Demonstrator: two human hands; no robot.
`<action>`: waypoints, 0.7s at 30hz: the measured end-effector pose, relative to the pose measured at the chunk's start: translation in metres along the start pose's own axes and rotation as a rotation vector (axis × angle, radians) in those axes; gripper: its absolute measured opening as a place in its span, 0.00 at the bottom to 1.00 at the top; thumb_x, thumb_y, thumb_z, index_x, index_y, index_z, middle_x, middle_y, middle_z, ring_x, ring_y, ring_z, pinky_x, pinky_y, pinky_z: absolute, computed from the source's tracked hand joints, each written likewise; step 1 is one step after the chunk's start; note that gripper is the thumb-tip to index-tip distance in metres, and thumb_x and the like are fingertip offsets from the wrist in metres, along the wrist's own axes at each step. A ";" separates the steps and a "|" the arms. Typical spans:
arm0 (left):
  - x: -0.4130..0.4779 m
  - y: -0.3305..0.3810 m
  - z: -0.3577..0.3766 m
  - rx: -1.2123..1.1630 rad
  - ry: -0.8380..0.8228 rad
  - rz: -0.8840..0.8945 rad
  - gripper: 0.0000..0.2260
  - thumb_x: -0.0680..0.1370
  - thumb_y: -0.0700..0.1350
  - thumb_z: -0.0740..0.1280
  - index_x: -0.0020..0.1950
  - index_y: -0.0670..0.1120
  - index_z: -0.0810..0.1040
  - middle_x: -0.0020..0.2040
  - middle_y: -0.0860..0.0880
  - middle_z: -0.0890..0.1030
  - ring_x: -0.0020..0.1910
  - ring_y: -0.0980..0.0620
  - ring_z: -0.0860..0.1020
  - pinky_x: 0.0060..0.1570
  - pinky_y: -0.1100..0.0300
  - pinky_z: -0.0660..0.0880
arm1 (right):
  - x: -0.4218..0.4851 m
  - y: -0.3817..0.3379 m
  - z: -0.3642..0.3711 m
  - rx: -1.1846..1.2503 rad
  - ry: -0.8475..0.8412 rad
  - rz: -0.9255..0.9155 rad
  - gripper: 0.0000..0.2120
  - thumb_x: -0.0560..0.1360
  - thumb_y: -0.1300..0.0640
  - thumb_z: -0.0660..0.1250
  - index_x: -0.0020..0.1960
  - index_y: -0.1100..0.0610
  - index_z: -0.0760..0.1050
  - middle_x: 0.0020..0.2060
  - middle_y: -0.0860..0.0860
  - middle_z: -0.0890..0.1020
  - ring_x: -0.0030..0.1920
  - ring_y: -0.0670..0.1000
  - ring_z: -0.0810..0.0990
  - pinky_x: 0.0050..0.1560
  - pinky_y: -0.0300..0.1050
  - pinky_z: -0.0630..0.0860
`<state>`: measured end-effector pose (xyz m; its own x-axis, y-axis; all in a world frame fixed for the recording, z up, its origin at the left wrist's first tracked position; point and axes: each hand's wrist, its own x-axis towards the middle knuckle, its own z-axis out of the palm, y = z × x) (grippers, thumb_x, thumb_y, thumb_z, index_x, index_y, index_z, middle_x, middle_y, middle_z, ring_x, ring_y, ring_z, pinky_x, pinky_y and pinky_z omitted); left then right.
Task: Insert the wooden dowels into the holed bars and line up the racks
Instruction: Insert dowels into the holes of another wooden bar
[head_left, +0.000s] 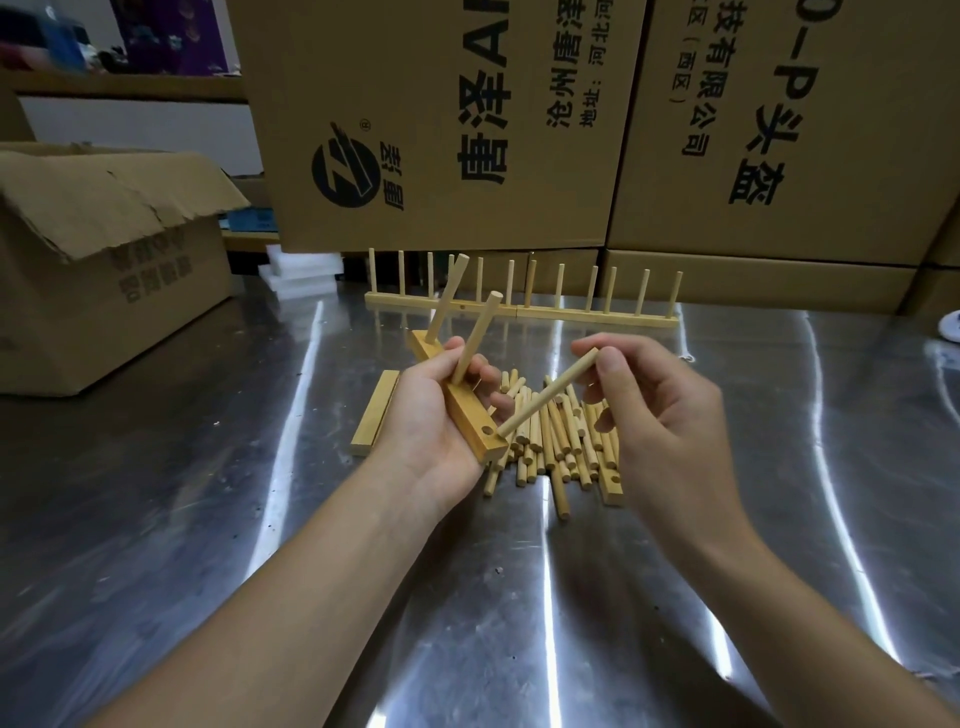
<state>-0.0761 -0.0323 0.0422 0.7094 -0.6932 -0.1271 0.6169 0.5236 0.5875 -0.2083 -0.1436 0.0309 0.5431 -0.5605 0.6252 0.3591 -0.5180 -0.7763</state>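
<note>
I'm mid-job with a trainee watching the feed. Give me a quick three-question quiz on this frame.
1. True or false: the bar in the left hand already carries two dowels.
2. The tip of the dowel pinched by the right hand is: A) seated in a middle hole; B) at the bar's near-end hole; C) pointing away from the bar.
3. How are the finished racks arranged?
Key: 1 true; 2 B; 3 end to end, before the cardboard boxes.
</note>
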 end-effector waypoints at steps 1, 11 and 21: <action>0.000 0.000 0.000 0.004 0.001 0.007 0.08 0.85 0.42 0.64 0.63 0.48 0.77 0.37 0.50 0.79 0.32 0.55 0.79 0.32 0.61 0.76 | 0.000 0.000 0.001 0.001 -0.001 0.001 0.11 0.87 0.58 0.63 0.57 0.52 0.84 0.43 0.47 0.85 0.46 0.45 0.83 0.41 0.39 0.78; 0.001 -0.006 0.000 0.140 0.069 0.111 0.13 0.85 0.42 0.65 0.69 0.49 0.79 0.37 0.50 0.82 0.33 0.55 0.82 0.31 0.61 0.77 | -0.004 0.000 0.002 -0.124 -0.028 -0.095 0.09 0.86 0.56 0.64 0.58 0.50 0.83 0.44 0.44 0.84 0.42 0.50 0.82 0.34 0.52 0.77; -0.002 -0.011 0.002 0.205 0.089 0.137 0.12 0.85 0.43 0.65 0.69 0.49 0.79 0.39 0.50 0.82 0.35 0.54 0.83 0.37 0.59 0.79 | -0.007 -0.003 0.005 -0.125 -0.083 -0.135 0.10 0.85 0.56 0.64 0.60 0.52 0.83 0.47 0.43 0.85 0.48 0.51 0.84 0.43 0.42 0.78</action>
<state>-0.0846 -0.0378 0.0378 0.8143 -0.5717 -0.1003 0.4381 0.4920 0.7523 -0.2092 -0.1351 0.0289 0.5586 -0.4280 0.7105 0.3386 -0.6643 -0.6664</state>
